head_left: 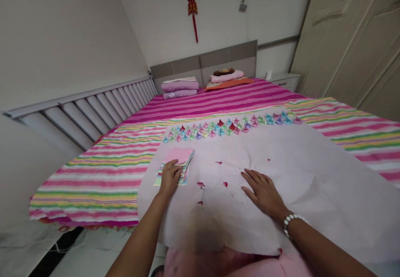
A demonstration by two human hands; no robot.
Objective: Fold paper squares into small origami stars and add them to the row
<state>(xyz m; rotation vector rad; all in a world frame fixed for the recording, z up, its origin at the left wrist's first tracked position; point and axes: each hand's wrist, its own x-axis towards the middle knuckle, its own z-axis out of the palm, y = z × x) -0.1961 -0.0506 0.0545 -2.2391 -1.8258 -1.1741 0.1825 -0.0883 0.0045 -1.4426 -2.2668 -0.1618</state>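
A stack of coloured paper squares (179, 160), pink on top, lies on a large white sheet (312, 177) spread over the bed. My left hand (170, 177) rests on the near edge of the stack, fingers curled on the top papers. My right hand (262, 191) lies flat and open on the white sheet, palm down, with a white bead bracelet at the wrist. Several small folded paper shapes (231, 127) in many colours sit in rows along the far edge of the sheet. Small red paper scraps (200, 184) lie between my hands.
The bed has a striped pink, green and yellow cover (103, 177). Folded bedding (179, 87) and pillows (226, 77) sit at the headboard. A radiator-like rail (93, 110) runs along the left wall, a wardrobe (353, 39) stands right, and a nightstand (284, 79) is at the back.
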